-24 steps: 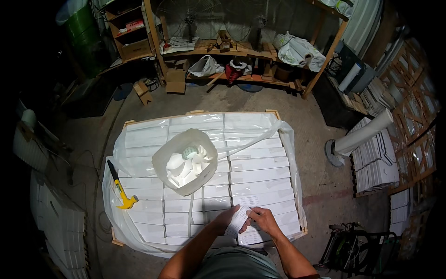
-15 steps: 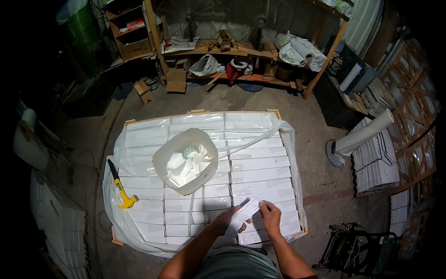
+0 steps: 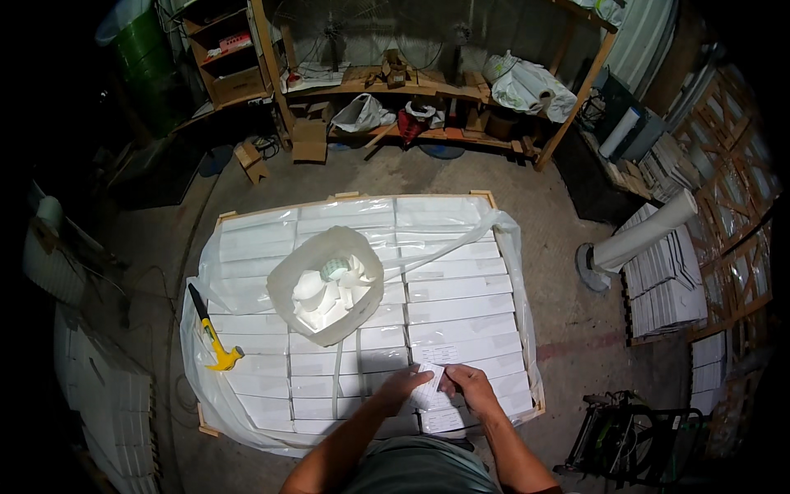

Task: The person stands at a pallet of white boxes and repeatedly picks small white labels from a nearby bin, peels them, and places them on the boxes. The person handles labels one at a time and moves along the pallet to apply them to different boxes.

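Note:
White printed labels [image 3: 427,390] are between my two hands, above the near right part of a stack of flat white boxes [image 3: 461,309]. My left hand [image 3: 401,390] grips them from the left, thumb on top. Curled fingers of my right hand [image 3: 472,389] meet their right edge; the fingertips are partly hidden. Similar printed labels [image 3: 439,353] lie on a box just beyond my hands, and another label [image 3: 443,421] lies on the box nearest me. Left of centre stands a translucent plastic tub [image 3: 325,333] holding crumpled white paper pieces and a pale green roll [image 3: 333,268].
A yellow claw hammer [image 3: 217,344] with a black grip lies on the stack's left side. Clear plastic film [image 3: 510,247] drapes round the edges. Beyond is a wooden workbench [image 3: 436,82]. A tall film roll [image 3: 646,233] leans beside more stacked boxes [image 3: 665,276] at right.
The labels have come lower and nearer, now more upright. My right hand has shifted slightly down and left toward my left hand. Labels now show on the box beyond my hands.

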Tool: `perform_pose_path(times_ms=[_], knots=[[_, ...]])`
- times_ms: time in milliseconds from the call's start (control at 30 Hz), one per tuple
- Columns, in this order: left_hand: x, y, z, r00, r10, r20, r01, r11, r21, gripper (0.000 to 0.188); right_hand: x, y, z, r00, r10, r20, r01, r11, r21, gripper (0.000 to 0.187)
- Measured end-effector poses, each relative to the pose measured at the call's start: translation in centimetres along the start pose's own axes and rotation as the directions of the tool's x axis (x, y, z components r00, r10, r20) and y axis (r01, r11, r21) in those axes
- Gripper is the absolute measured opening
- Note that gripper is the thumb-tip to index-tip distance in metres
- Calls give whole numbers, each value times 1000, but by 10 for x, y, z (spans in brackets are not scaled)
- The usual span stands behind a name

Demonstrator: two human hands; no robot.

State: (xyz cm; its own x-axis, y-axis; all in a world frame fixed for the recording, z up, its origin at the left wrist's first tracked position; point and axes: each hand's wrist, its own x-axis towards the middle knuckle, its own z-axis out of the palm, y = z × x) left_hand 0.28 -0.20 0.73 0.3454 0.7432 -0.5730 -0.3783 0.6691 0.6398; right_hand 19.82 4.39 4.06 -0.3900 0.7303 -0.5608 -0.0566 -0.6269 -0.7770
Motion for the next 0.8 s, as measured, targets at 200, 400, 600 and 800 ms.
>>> perform_pose_path(times_ms=[200, 400, 600, 800], knots=[[4, -3, -9, 1000, -13, 2, 13, 1000, 0, 44, -1, -8, -3, 991, 88, 101, -100, 987, 123, 27], [2, 4, -6, 1000, -6, 3, 6, 998, 70, 44, 3, -8, -4, 989, 117, 86, -127, 984, 124, 24], [7, -4, -13, 998, 61, -16, -56, 979, 197, 46, 9, -7, -6, 992, 111, 62, -106, 992, -75, 20], [-5, 20, -3, 994, 95, -51, -66, 913, 402, 45, 8, -15, -7, 990, 127, 66, -116, 982, -151, 21]])
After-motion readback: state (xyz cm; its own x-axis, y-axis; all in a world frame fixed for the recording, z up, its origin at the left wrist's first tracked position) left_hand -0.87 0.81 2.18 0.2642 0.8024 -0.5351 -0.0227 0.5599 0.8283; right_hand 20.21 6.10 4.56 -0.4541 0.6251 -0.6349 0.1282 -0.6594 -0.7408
